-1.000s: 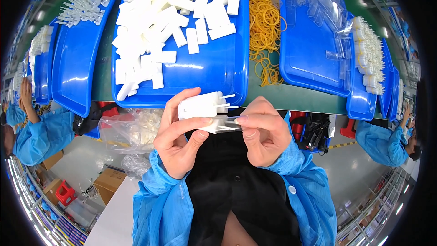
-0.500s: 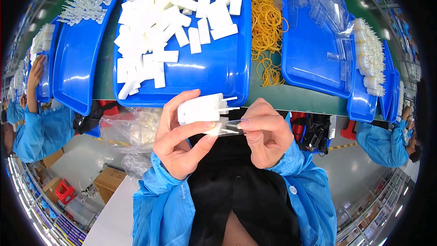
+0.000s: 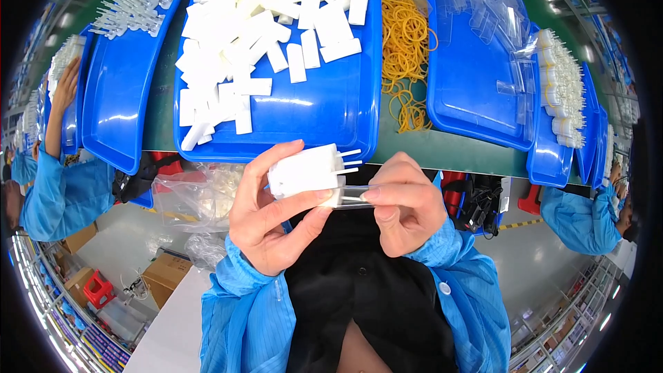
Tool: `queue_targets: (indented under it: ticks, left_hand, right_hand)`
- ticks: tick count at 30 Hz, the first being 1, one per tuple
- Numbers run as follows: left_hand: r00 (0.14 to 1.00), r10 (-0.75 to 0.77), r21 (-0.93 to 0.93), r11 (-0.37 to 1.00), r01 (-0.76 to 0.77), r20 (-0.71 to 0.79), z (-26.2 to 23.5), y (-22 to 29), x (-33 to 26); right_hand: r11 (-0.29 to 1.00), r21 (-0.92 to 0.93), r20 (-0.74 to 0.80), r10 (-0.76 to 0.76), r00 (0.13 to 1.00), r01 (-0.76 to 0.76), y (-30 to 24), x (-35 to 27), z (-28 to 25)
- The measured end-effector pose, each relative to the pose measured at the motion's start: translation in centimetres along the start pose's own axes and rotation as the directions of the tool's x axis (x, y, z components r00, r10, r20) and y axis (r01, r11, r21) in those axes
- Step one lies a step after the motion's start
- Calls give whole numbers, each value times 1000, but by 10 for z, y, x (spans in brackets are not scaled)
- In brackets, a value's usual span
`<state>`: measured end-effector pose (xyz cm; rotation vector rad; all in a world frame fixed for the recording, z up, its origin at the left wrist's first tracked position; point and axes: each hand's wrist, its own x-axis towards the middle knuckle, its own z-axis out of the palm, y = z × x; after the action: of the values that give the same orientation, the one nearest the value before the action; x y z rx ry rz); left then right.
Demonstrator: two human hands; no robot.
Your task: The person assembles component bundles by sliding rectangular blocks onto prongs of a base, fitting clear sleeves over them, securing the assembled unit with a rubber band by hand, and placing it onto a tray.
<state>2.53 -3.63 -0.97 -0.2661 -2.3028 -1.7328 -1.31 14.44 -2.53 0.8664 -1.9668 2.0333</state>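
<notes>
My left hand (image 3: 271,229) is closed round a bundle of white plastic blocks (image 3: 302,173). Thin white prongs stick out of the bundle's right end. Between that hand's thumb and index finger sits the lowest block, partly hidden by the fingertips. My right hand (image 3: 411,208) pinches a clear plastic sleeve (image 3: 355,195), which reaches left to the lowest block's end. Whether the sleeve goes round the block or only touches it, I cannot tell. Both hands are in front of my chest, just below the near edge of a blue tray (image 3: 311,114) heaped with white blocks (image 3: 255,34).
Yellow rubber bands (image 3: 404,48) lie right of the middle tray. Farther right, a blue tray (image 3: 469,90) holds clear sleeves (image 3: 483,0). A left blue tray (image 3: 114,103) carries pronged white pieces (image 3: 135,10). Bundled white pieces (image 3: 559,86) stand right. Co-workers in blue sleeves (image 3: 69,190) sit either side.
The clear sleeve now lies straighter in line with the lowest block. The bundle has tipped slightly, showing another prong. At the left, a co-worker's hand has moved up.
</notes>
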Motion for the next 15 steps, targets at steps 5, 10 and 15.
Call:
queue_targets:
  ticks: [5, 10, 15]
  left_hand:
    - [1000, 1, -15, 1000, -1, 11, -4, 0, 0]
    - [989, -122, -280, 956, 92, -89, -4, -4, -5]
    - [992, -114, -216, 971, 100, -52, -4, -5, -9]
  right_hand:
    - [984, -169, 70, -36, 997, 47, -2, 9, -6]
    - [993, -81, -13, 87, 996, -88, -1, 8, -12]
    - [993, -65, 34, 101, 994, -99, -4, 10, -11]
